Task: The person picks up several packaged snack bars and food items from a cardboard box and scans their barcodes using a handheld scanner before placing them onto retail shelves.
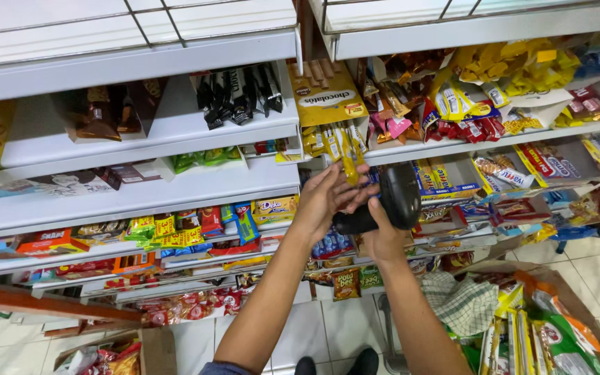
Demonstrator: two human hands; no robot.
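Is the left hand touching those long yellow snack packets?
Touching. In the head view, the left hand has its fingertips laid against the lower end of the yellow snack packets, while the right hand grips a black scanner.

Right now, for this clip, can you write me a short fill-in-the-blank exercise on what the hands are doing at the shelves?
1. The right hand grips a black handheld ____.
2. The left hand touches yellow snack packets hanging from a ____.
3. The checked cloth lies below the ____ hand.

Missing words: scanner; shelf; right
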